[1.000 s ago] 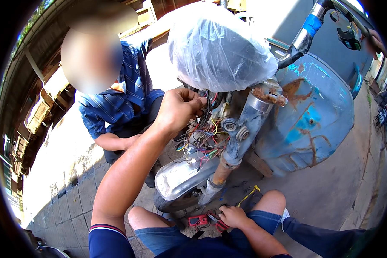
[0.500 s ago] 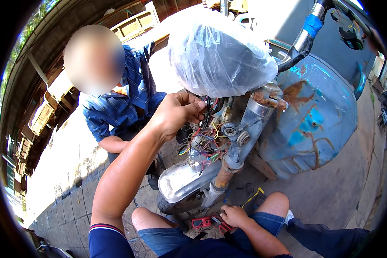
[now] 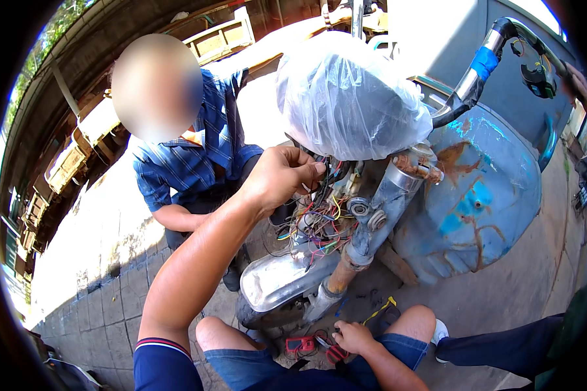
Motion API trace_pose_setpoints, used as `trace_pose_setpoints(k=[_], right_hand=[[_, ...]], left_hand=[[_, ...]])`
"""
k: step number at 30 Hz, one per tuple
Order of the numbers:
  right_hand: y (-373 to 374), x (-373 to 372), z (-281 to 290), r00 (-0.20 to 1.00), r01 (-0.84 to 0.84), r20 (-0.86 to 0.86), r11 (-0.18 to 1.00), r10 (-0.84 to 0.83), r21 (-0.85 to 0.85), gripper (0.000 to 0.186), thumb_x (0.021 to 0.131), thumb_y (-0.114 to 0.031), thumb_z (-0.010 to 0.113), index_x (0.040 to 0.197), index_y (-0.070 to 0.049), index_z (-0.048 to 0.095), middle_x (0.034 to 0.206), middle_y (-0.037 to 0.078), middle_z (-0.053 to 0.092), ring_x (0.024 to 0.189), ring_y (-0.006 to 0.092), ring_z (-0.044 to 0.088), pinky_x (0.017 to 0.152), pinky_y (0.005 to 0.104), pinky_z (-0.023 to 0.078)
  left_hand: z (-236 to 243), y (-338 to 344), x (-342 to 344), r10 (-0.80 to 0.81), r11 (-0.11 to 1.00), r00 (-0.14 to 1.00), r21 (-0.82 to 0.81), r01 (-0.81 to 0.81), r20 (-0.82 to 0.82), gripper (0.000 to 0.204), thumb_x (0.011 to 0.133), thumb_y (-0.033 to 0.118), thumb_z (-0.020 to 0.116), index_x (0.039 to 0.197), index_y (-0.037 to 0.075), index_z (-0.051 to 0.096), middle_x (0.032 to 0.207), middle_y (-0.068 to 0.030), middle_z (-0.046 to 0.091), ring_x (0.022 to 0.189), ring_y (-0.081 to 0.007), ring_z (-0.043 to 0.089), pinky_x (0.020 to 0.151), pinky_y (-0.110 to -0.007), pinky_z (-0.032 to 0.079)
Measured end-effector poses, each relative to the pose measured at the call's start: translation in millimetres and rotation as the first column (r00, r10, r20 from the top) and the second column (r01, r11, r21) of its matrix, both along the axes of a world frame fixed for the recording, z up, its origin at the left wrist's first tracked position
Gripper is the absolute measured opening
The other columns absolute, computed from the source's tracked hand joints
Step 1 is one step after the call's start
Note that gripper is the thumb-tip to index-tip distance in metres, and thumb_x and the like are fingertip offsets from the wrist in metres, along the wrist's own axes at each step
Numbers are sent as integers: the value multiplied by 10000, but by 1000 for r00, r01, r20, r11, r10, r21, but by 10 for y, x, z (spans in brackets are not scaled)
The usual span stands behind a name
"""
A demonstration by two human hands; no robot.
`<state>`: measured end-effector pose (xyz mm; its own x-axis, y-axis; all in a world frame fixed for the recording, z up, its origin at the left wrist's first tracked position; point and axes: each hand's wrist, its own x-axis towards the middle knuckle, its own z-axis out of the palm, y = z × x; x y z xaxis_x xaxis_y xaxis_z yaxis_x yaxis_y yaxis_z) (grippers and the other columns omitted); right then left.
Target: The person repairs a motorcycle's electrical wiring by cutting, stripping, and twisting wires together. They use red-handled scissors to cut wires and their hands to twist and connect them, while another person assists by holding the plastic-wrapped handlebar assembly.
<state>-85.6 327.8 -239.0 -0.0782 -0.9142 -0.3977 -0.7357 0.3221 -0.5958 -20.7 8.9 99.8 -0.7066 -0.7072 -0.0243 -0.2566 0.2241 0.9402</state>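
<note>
My left hand [image 3: 284,174] reaches up to the front of an old vehicle, its thumb and fingers pinched on a dark wire [image 3: 325,174]. Just above it is a headlight housing [image 3: 355,98] wrapped in clear plastic. Below my fingers hangs a tangle of coloured wires [image 3: 319,225] with bared ends, beside the scuffed metal fork [image 3: 388,202]. Low down by my right knee, my right hand [image 3: 355,339] is closed, fingers curled round something small and dark. Next to it on the ground lie a red meter [image 3: 301,345] and another red-and-black tool [image 3: 336,354].
A person in a blue plaid shirt [image 3: 195,163] crouches at the left. Below the wires sits a silver mudguard [image 3: 274,280]. Rusty blue bodywork [image 3: 469,189] and a taped handlebar [image 3: 482,65] stand right. Another person's dark-trousered leg [image 3: 496,342] is at the lower right.
The view has shifted a little, so the vehicle's upper part sits farther right. My left hand stays at the wires, still pinching. More of the other person's leg shows at the right.
</note>
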Motion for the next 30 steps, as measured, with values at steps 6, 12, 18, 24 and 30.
trace_pose_setpoints(k=[6, 12, 18, 24, 30], right_hand=[[5, -11, -7, 1000, -17, -1, 1000, 17, 7, 377, 916, -318, 635, 1193, -63, 664, 987, 152, 757, 962, 388, 704, 867, 498, 548], [15, 23, 54, 1000, -12, -17, 999, 13, 39, 384, 916, -329, 632, 1201, -75, 664, 993, 147, 758, 966, 384, 705, 871, 495, 546], [20, 34, -13, 1000, -31, -1, 998, 31, 59, 393, 925, -344, 620, 1214, -82, 659, 1025, 168, 750, 993, 388, 699, 884, 503, 541], [40, 92, 115, 998, -56, 18, 995, 55, 82, 361, 952, -345, 587, 1186, -75, 635, 1087, 234, 714, 1040, 436, 674, 883, 557, 528], [222, 182, 203, 1000, -18, -5, 999, 18, 40, 318, 935, -289, 602, 1133, -41, 630, 1052, 247, 708, 1025, 439, 681, 870, 550, 541]], left_hand=[[-9, -37, 187, 43, 998, 998, 51, -41, -37, 243, 1029, 228, 633, 1086, -4, 673, 989, -93, 741, 855, -138, 697, 710, -285, 527], [-356, -51, 890, 256, 966, 888, 140, -218, -382, 239, 1029, 153, 603, 1215, 3, 586, 999, -94, 688, 806, -142, 664, 666, -250, 513], [-1805, 210, 2291, 587, 797, 457, 576, -181, -668, 225, 1015, 153, 594, 1221, 62, 584, 979, -35, 653, 716, -123, 540, 559, -260, 413], [-2945, 153, 3801, 923, 384, 147, 841, -381, -355, 133, 1005, 279, 601, 964, 159, 640, 795, 51, 625, 610, -110, 483, 478, -272, 341], [-3431, 13, 4074, 948, 317, 144, 858, -404, -282, 196, 1008, 335, 607, 959, 146, 590, 839, 33, 607, 635, -115, 501, 445, -266, 335]])
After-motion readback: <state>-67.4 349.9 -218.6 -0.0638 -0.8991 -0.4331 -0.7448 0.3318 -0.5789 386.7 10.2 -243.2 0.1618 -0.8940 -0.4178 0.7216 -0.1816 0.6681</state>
